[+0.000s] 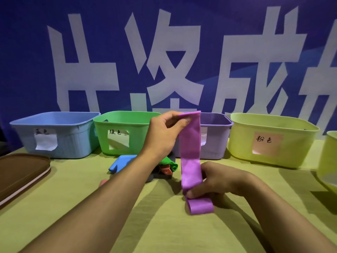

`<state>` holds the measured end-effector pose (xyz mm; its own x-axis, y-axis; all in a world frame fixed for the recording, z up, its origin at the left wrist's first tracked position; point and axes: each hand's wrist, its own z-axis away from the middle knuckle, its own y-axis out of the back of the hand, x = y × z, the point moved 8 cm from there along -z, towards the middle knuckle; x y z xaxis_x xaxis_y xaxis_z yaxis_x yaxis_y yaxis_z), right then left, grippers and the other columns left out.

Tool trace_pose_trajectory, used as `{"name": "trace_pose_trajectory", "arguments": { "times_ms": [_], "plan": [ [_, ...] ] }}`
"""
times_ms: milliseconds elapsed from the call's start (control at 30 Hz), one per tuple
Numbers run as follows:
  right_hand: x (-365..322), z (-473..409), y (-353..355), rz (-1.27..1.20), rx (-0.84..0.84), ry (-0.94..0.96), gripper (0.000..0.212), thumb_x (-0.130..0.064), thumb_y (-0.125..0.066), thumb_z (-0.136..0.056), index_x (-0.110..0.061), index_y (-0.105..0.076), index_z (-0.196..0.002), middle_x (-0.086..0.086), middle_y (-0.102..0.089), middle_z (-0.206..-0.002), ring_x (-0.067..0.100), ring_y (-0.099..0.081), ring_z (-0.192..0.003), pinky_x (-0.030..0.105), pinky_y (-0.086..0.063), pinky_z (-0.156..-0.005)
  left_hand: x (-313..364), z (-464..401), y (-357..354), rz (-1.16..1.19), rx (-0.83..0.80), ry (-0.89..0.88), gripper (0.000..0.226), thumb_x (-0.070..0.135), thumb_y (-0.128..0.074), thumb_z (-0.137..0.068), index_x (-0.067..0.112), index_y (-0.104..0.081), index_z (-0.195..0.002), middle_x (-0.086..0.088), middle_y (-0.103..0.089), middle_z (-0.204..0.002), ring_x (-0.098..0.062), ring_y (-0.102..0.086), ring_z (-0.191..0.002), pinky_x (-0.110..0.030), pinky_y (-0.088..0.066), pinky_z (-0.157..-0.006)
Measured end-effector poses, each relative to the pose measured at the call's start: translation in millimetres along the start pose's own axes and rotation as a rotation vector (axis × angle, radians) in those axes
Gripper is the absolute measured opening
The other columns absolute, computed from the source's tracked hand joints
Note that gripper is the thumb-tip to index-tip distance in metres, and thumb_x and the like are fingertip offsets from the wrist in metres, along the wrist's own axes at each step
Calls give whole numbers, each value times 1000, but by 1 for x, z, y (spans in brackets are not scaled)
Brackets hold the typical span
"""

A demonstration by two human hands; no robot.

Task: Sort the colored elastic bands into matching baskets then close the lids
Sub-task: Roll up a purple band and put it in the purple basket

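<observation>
A purple elastic band (190, 154) hangs stretched upright between my two hands. My left hand (165, 132) pinches its top end, level with the rims of the baskets. Lower down, my right hand (211, 181) grips the band near the table, and its folded tail lies below my fingers. Behind the band stands the purple basket (215, 137). A blue basket (56, 134), a green basket (124, 132) and a yellow-green basket (271, 141) with a pink label stand in the same row. Blue (120, 162), green (170, 164) and red (166, 170) bands lie in a heap behind my left forearm.
A brown lid (20, 172) lies at the table's left edge. Another yellow-green basket (328, 161) is cut off at the right edge. A small red piece (103, 182) shows beside my left forearm. A blue banner hangs behind the baskets. The table has a yellow-green cloth (91, 216).
</observation>
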<state>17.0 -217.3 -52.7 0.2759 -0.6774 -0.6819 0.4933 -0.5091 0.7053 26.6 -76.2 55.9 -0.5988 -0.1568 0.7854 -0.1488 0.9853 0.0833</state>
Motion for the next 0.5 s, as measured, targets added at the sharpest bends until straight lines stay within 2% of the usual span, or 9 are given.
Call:
{"name": "trace_pose_trajectory", "arguments": {
  "times_ms": [100, 200, 300, 433, 500],
  "plan": [
    [3, -2, 6, 43, 41, -16, 34, -37, -86, -80, -28, -66, -106, -7, -73, -101, 14, -69, -95, 27, -55, -84, -2, 2, -2, 30, 3, -1, 16, 15, -72, -94, 30, -75, -97, 12, -78, -91, -1, -72, -88, -26, -61, -84],
    [7, -3, 9, -61, 76, -35, 35, -40, -83, -83, -25, -64, -108, 0, -73, -97, 16, -67, -80, 27, -55, -70, -1, 2, -4, 37, 7, -2, 16, 17, -72, -95, 33, -75, -96, 11, -79, -92, -6, -73, -91, -31, -61, -86],
    [9, -5, 15, -90, 137, -36, 38, -47, -81, -83, -24, -67, -108, 5, -76, -101, 21, -69, -84, 28, -54, -66, 1, 0, -4, 15, 11, 0, 12, 22, -71, -95, 34, -75, -97, 13, -79, -94, -9, -74, -94, -35, -62, -86],
    [8, -5, 16, -46, 140, -6, 29, -56, -77, -83, -33, -72, -100, -11, -76, -96, 11, -72, -90, 23, -56, -74, 3, 0, -2, 13, 6, -2, 12, 23, -71, -95, 35, -73, -96, 17, -78, -92, -4, -73, -92, -29, -62, -83],
    [10, -6, 17, 1, 131, -7, 27, -60, -74, -83, -35, -71, -93, -13, -75, -93, 8, -71, -89, 18, -54, -72, 1, 0, -2, 26, 5, 7, 11, 22, -71, -95, 33, -73, -97, 14, -78, -92, -5, -73, -91, -29, -62, -82]
  ]
}}
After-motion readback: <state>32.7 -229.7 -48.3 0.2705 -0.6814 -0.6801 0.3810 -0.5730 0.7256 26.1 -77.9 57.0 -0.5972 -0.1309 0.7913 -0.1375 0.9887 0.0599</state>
